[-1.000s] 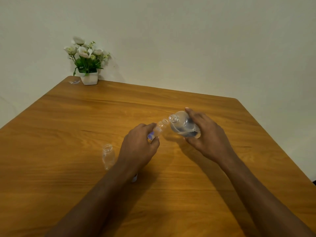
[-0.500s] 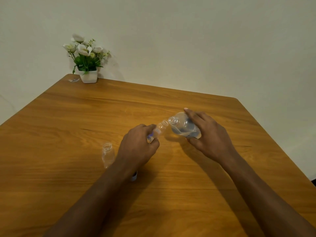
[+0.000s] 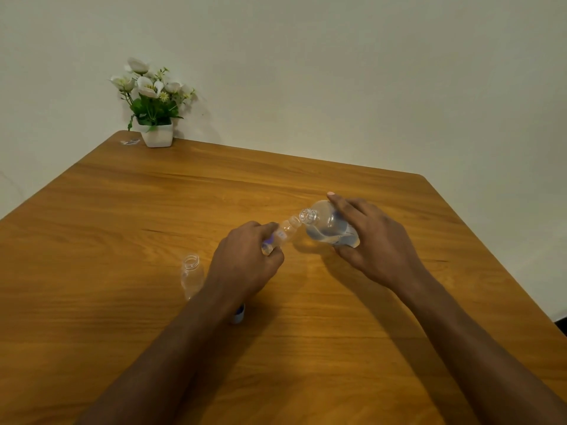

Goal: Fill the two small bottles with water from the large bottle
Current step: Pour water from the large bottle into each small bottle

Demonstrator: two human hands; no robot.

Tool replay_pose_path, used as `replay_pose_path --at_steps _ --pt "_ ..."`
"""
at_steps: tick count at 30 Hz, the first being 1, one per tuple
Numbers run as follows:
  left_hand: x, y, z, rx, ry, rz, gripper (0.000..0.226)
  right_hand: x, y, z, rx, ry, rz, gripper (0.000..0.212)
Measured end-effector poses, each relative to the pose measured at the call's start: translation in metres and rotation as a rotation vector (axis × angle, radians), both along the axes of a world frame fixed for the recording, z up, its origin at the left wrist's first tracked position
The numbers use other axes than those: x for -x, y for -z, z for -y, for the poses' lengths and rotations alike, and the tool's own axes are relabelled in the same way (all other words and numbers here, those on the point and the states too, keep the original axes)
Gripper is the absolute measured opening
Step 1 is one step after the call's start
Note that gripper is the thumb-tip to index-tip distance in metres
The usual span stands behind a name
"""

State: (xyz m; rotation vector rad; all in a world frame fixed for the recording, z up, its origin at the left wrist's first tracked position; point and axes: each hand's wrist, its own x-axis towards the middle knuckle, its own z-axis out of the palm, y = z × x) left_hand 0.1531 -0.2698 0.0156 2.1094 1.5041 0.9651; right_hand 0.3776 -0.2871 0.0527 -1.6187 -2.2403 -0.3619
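My right hand [image 3: 377,243] grips the large clear bottle [image 3: 325,227], tipped on its side with its open mouth pointing left; some water lies in its lower part. My left hand [image 3: 245,262] holds a small clear bottle [image 3: 283,233] tilted up to the right, its open neck touching the large bottle's mouth. Most of that small bottle is hidden by my fingers. A second small bottle [image 3: 191,276] stands upright and uncapped on the table, just left of my left wrist. A blue and white cap [image 3: 239,314] peeks out from under my left forearm.
The wooden table [image 3: 122,210] has its far edge near the wall and its right edge close to my right arm. A white pot of white flowers [image 3: 155,121] stands at the far left corner, with a small scrap [image 3: 130,142] beside it.
Both hands hold nearly the same pose. The two bottle mouths have stayed together, and the large bottle looks tipped slightly further down.
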Motion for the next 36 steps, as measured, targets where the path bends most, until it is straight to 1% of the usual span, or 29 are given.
replay_pose_path --at_steps 13,20,28,31,36 --pt "0.001 -0.002 0.002 -0.001 0.013 -0.017 0.032 -0.005 -0.007 -0.002 -0.015 -0.007 0.088 0.085" --pt "0.002 -0.003 0.003 0.013 0.027 0.009 0.038 -0.005 -0.011 -0.003 -0.024 -0.013 0.117 0.083" --pt "0.002 -0.003 0.003 0.031 0.039 0.018 0.031 -0.005 -0.014 -0.004 -0.030 -0.013 0.150 0.084" --pt "0.003 -0.003 0.002 0.041 0.044 0.033 0.031 -0.005 -0.015 -0.005 -0.031 -0.016 0.159 0.084" --pt "0.003 -0.001 0.000 0.040 0.047 0.026 0.018 -0.005 -0.018 -0.005 -0.035 -0.021 0.163 0.084"
